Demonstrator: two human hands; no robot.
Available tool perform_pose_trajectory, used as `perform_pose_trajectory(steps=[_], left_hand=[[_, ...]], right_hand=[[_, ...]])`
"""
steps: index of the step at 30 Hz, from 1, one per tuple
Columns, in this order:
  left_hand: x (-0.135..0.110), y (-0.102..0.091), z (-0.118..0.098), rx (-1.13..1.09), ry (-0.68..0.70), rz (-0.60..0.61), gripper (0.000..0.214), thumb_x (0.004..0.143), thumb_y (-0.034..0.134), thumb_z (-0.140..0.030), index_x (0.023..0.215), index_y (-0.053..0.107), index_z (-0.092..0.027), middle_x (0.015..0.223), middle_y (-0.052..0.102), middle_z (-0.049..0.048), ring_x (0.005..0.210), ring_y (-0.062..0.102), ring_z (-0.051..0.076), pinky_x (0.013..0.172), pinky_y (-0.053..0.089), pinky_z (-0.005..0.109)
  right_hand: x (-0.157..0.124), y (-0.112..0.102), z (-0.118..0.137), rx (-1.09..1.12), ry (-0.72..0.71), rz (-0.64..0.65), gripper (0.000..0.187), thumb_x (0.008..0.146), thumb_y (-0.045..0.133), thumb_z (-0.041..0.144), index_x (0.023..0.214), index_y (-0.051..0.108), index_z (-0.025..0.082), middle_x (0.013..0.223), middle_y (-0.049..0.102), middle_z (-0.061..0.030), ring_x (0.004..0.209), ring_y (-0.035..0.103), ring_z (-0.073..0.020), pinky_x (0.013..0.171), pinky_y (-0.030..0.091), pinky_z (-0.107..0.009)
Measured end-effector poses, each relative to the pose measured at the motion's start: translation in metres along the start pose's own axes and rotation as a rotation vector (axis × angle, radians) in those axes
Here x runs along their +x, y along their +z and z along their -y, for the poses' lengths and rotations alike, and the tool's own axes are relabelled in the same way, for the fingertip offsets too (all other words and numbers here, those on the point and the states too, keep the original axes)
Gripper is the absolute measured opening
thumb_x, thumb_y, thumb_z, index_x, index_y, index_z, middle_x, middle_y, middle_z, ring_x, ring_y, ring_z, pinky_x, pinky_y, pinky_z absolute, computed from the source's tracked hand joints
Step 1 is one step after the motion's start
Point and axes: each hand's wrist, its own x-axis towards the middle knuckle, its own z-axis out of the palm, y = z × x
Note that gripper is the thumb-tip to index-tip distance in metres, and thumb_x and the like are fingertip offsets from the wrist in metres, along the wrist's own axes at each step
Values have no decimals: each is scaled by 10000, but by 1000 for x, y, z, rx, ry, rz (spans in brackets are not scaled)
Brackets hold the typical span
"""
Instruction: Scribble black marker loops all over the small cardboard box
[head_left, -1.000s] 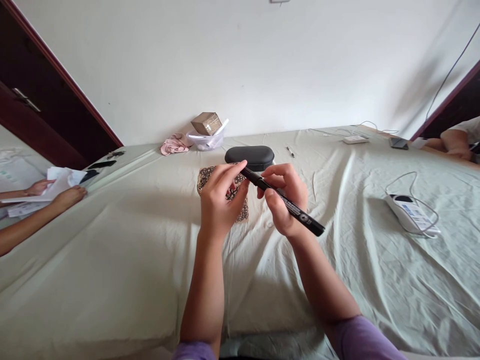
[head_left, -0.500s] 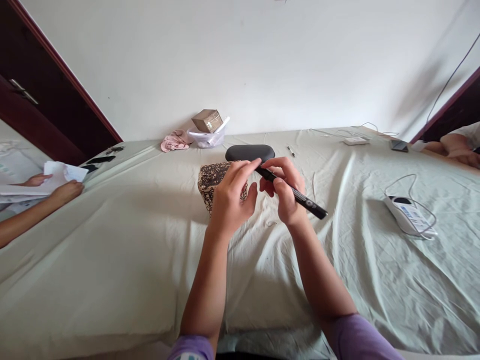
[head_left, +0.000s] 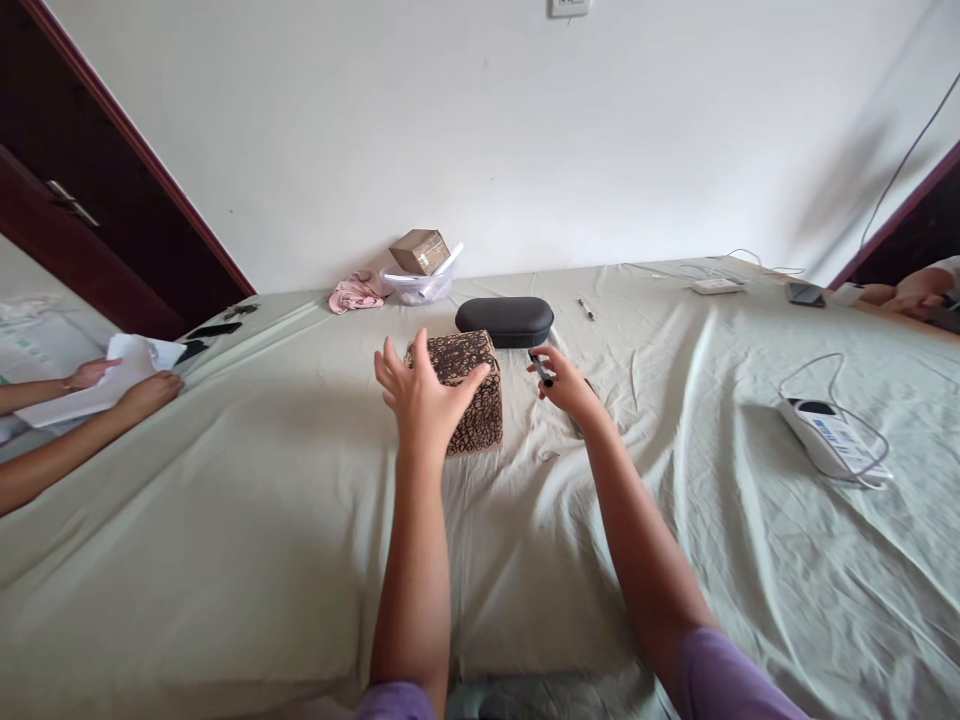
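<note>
Marker pen (head_left: pixel 541 369), slim, stiff, likely light, pinched near tip by right hand (head_left: pixel 568 385), fingers curled round it; left hand (head_left: pixel 424 398) open, fingers spread, overlapping patterned box (head_left: pixel 480 425) near far edge of bed (head_left: pixel 225 520); box likely light, rigid: grip by sides.

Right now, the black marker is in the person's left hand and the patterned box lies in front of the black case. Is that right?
Not quite. The head view shows the black marker in the right hand, not the left; the left hand is open. The patterned box does lie in front of the black case.
</note>
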Motion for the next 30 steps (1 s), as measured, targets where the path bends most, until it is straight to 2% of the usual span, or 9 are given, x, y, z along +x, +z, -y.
perform_pose_trajectory(steps=[3, 6, 9, 12, 18, 23, 26, 28, 30], left_hand=[[-10, 18, -19, 91, -17, 40, 1137, 776, 899, -637, 1714, 392, -242, 1862, 112, 260, 1719, 26, 573, 1180, 246, 953], [-14, 34, -24, 145, -38, 34, 1140, 769, 908, -619, 1714, 393, -241, 1868, 115, 245, 1722, 11, 567, 1171, 248, 960], [-14, 46, -21, 181, -35, 4, 1116, 769, 911, -579, 1706, 404, -246, 1858, 160, 248, 1718, 66, 560, 1175, 264, 949], [-17, 53, -21, 182, -26, -69, 1101, 762, 916, -577, 1684, 426, -228, 1837, 213, 265, 1701, 159, 536, 1214, 305, 877], [-26, 68, -27, 168, -11, -150, 1066, 766, 903, -583, 1663, 442, -237, 1827, 232, 266, 1683, 176, 538, 1224, 274, 843], [-22, 82, -15, 171, -13, -179, 879, 822, 800, -439, 1618, 503, -215, 1807, 286, 250, 1678, 210, 509, 1255, 254, 783], [-15, 77, -6, 155, -3, -225, 824, 798, 785, -416, 1562, 557, -209, 1772, 338, 246, 1646, 282, 495, 1271, 257, 741], [-9, 67, 1, 124, -7, -277, 805, 772, 804, -426, 1517, 588, -208, 1744, 366, 244, 1627, 314, 485, 1272, 303, 691], [-1, 54, 10, 62, -25, -328, 806, 757, 823, -427, 1497, 586, -213, 1729, 367, 240, 1611, 341, 470, 1262, 360, 649]], right_hand=[[5, 6, -7, 95, 168, 57, 604, 649, 550, 197, 1246, 637, 225, 1120, 775, -69, 618, 618, -113, 567, 423, -230], [6, 10, -9, 159, 212, 55, 420, 807, 564, 333, 1201, 667, 231, 1052, 802, -66, 671, 682, -128, 567, 442, -205], [10, 15, -18, 28, 202, 16, 328, 882, 569, 395, 1133, 670, 211, 924, 771, -62, 682, 709, -163, 557, 451, -225], [15, 20, -33, -140, 209, 10, 321, 840, 613, 246, 1142, 704, 192, 863, 730, -48, 720, 719, -193, 622, 486, -259], [14, 30, -51, -478, 294, 65, 500, 816, 622, 69, 1285, 762, 174, 1338, 734, -186, 1264, 690, -335, 1038, 516, -391], [11, 37, -50, -610, 424, 150, 418, 882, 689, 172, 1289, 772, 118, 1565, 568, -273, 1457, 557, -450, 1143, 481, -522], [11, 39, -43, -620, 437, 155, 451, 932, 710, 281, 1348, 758, 116, 1620, 511, -283, 1534, 454, -522, 1193, 429, -630], [11, 38, -36, -586, 374, 140, 515, 990, 668, 345, 1466, 705, 152, 1674, 476, -257, 1585, 404, -506, 1256, 356, -652], [10, 36, -28, -512, 280, 133, 542, 1054, 587, 397, 1547, 651, 181, 1697, 483, -225, 1600, 426, -431, 1301, 332, -583]])
